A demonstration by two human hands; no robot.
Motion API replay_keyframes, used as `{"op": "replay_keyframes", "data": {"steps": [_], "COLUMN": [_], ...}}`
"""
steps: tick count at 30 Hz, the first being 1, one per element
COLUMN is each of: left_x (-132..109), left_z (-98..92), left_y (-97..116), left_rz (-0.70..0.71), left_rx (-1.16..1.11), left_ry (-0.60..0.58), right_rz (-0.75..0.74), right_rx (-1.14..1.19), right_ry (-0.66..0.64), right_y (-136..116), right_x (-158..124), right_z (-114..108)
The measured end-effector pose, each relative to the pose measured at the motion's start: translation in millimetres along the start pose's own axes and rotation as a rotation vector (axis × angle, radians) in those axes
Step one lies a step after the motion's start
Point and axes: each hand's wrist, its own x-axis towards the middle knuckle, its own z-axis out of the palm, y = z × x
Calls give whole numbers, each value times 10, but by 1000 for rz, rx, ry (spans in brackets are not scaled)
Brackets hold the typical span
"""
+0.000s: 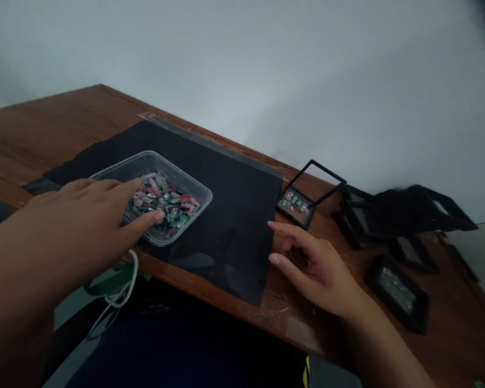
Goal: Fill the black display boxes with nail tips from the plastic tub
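Observation:
My left hand (91,210) reaches over the near left side of a clear plastic tub (200,194), its thumb and fingers apart. Inside the tub lies a heap of small pink, green and clear stones (161,202). My right hand (313,267) hovers by the right edge of a black mat (234,215), thumb and forefinger spread with nothing visible between them. Just beyond it stands a small black-framed display case (295,207), its frame lid tilted up, with several green and clear stones in it.
On the right lie a closed black case (398,291) with stones and more black cases (361,218), partly under a black bag-like item (412,213). A white cable (131,280) hangs at the table's (210,283) front edge. A pale wall (242,81) rises behind.

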Motion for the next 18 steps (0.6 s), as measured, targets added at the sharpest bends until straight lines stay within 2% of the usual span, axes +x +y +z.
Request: {"op": "replay_keyframes", "data": {"steps": [2, 4, 7, 9, 14, 18], "left_x": [33, 90, 202, 267, 330, 340], "left_z": [-52, -97, -123, -108, -24, 9], "left_y": [87, 204, 347, 400, 395, 353], "left_rz": [39, 95, 119, 87, 51, -40], "left_rx": [108, 104, 85, 101, 104, 63], "left_ry": [-100, -170, -206, -233, -255, -268], "right_rz": [15, 20, 14, 14, 41, 34], "right_rx": [-17, -30, -60, -78, -102, -87], "right_ry": [2, 0, -9, -12, -16, -26], "right_y": [3, 5, -3, -14, -46, -54], "right_x": [1, 0, 1, 5, 14, 2], "right_z": [-4, -5, -9, -16, -42, -26]}}
